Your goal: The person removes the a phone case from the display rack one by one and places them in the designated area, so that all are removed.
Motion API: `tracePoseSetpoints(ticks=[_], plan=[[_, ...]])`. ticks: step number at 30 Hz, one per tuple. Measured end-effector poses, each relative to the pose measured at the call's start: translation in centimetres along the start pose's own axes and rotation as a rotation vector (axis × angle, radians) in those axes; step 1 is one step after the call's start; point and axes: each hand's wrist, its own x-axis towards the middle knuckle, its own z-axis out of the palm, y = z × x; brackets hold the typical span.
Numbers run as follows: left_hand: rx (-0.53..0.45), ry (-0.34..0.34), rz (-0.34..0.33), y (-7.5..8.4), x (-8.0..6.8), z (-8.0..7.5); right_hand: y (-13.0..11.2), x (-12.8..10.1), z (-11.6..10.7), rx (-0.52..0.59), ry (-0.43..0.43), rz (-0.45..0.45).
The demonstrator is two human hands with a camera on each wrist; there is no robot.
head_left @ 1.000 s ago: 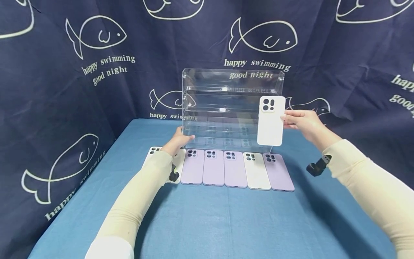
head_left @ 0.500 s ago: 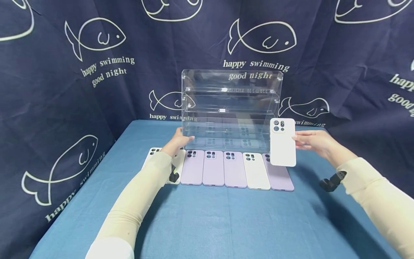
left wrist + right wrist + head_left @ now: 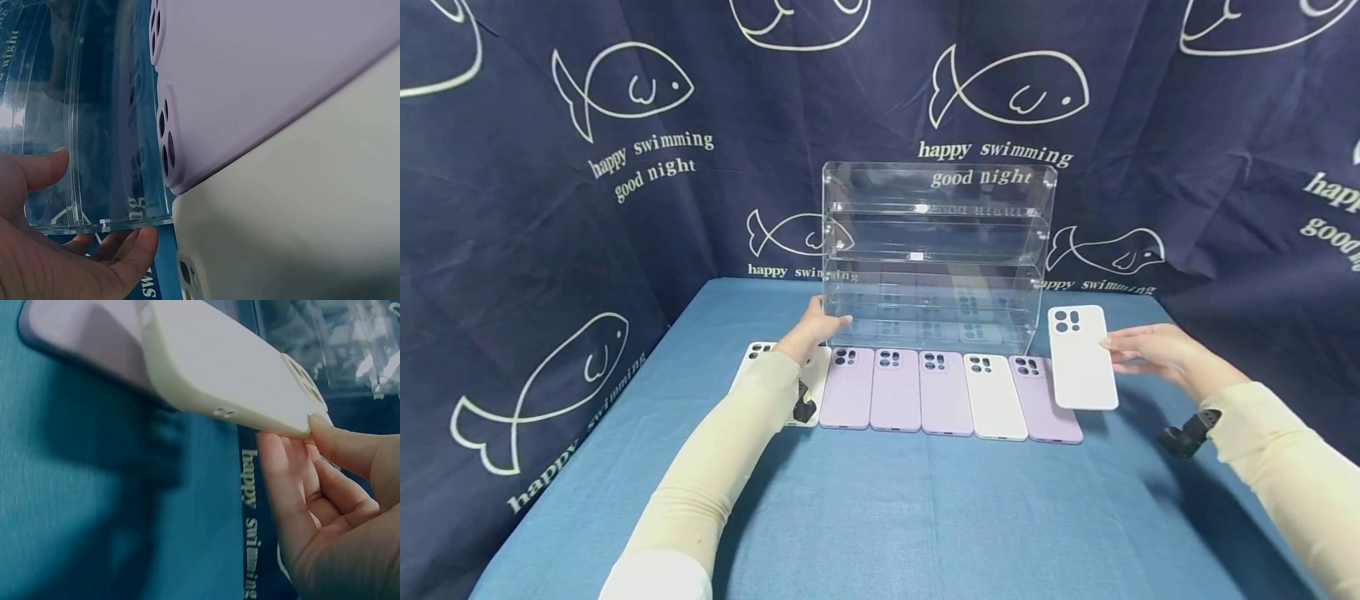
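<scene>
A white phone case (image 3: 1082,358) hangs above the table at the right, its right edge pinched between the thumb and fingers of my right hand (image 3: 1168,357). In the right wrist view the case (image 3: 219,369) is tilted, and its lower end overlaps a purple case (image 3: 81,331) lying below. My left hand (image 3: 811,327) grips the left side of a clear acrylic rack (image 3: 932,242) with several tiers. The left wrist view has the thumb (image 3: 47,170) on the rack's front and the other fingers around its side panel.
Several phone cases lie in a row before the rack: a white case (image 3: 996,398) among purple ones (image 3: 895,392), and another white case (image 3: 752,354) partly under my left wrist. Blue cloth (image 3: 880,508) covers the table. A dark fish-print curtain (image 3: 790,108) hangs behind.
My right hand has carried the white phone case down and to the right, from in front of the rack to beside it. The left hand has stayed on the rack.
</scene>
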Motion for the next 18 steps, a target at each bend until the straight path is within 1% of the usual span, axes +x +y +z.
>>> tracePoseSetpoints(ticks=[6, 11, 14, 18], plan=[[0.004, 0.003, 0.000, -0.1, 0.2, 0.1, 1.7, 0.3, -1.4, 0.009, -0.055, 0.049], [0.002, 0.005, 0.008, -0.2, 0.3, 0.1, 3.2, 0.6, -2.4, 0.010, -0.092, 0.113], [-0.001, 0.014, 0.010, -0.2, 0.4, 0.2, 4.3, 1.0, -2.6, 0.024, -0.106, 0.139], [0.001, 0.016, 0.006, -0.1, 0.5, 0.2, 5.5, 1.4, -2.4, 0.033, -0.097, 0.172]])
